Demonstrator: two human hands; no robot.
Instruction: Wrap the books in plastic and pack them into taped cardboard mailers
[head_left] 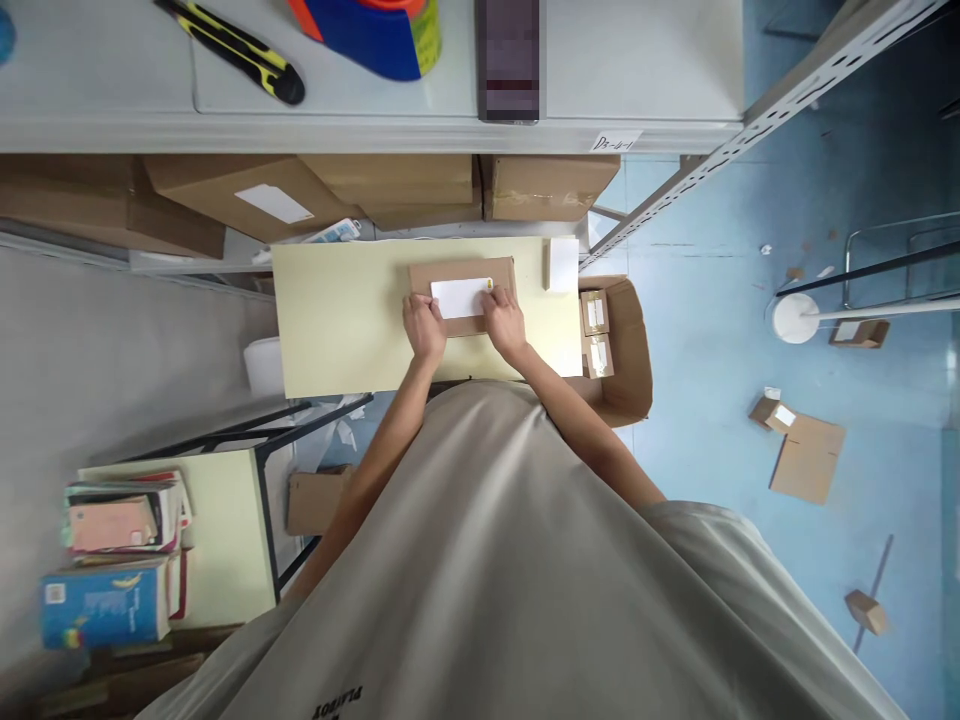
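Note:
A flat brown cardboard box (pixel 461 270) lies on the pale yellow tabletop in front of my body. Over its upper face is a white label (pixel 459 298) with a small yellow mark near its top right corner. My left hand (pixel 425 325) has its fingers closed at the label's left end. At the opposite end, my right hand (pixel 504 318) is closed too, its fingertips on the label's right edge. Whether the label is fully stuck to the box or partly raised, I cannot tell. A white stack or small box (pixel 562 264) stands at the table's far right corner.
Above the table (pixel 341 320) runs a grey shelf (pixel 637 60) with a utility knife (pixel 236 48) and a tape dispenser (pixel 375 35). Cardboard boxes (pixel 409 185) line the shelf below. An open carton (pixel 630 350) with small boxes adjoins the table's right side. Books (pixel 112 600) lie lower left.

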